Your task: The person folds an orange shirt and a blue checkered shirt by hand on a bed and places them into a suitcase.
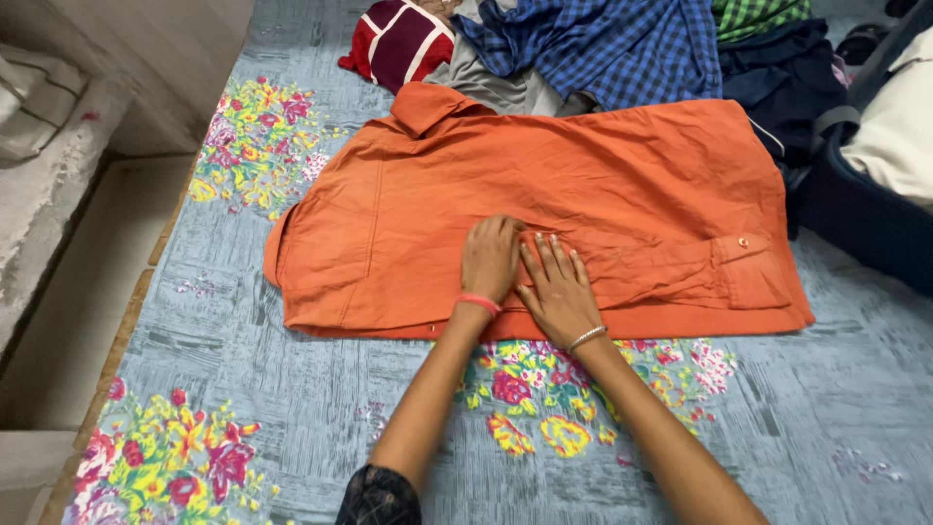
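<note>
- Grey-blue bedsheet (243, 340) printed with bright flower clusters covers the whole work surface, and a pale stone ledge (58, 146) runs along its left edge.
- Across the middle of the sheet lies an orange shirt (622, 185), folded into a broad flat block, with its collar (428, 102) toward the far left and a buttoned cuff (753, 262) near the right end.
- Behind the shirt sits a loose heap of clothes: a blue checked shirt (603, 49), a grey garment (496, 87), a maroon and white striped piece (398, 44), a green checked one (758, 15) and something dark navy (777, 78).
- At the far right a dark bag (865, 214) shows only in part; a cream cloth (899, 126) rests in or on it, and I cannot tell what else it holds.
- No other container is in view.
- Left hand (491, 258) rests knuckles-up on the orange cloth, fingers curled under and bunched against the fabric; whether it pinches a fold I cannot tell.
- Right hand (557, 287) lies flat just beside it, fingers together and spread forward, pressing the cloth and gripping nothing.
- Risk, as I judge it: both hands press one spot near the front hem, so the far layers are unheld and could slide or crease if the cloth is pushed.
- Another risk: the collar touches the heap, so a tug could drag the grey garment along.
- Smallest details: a pink band (478, 302) on the left wrist and a thin silver bangle (587, 337) on the right.
</note>
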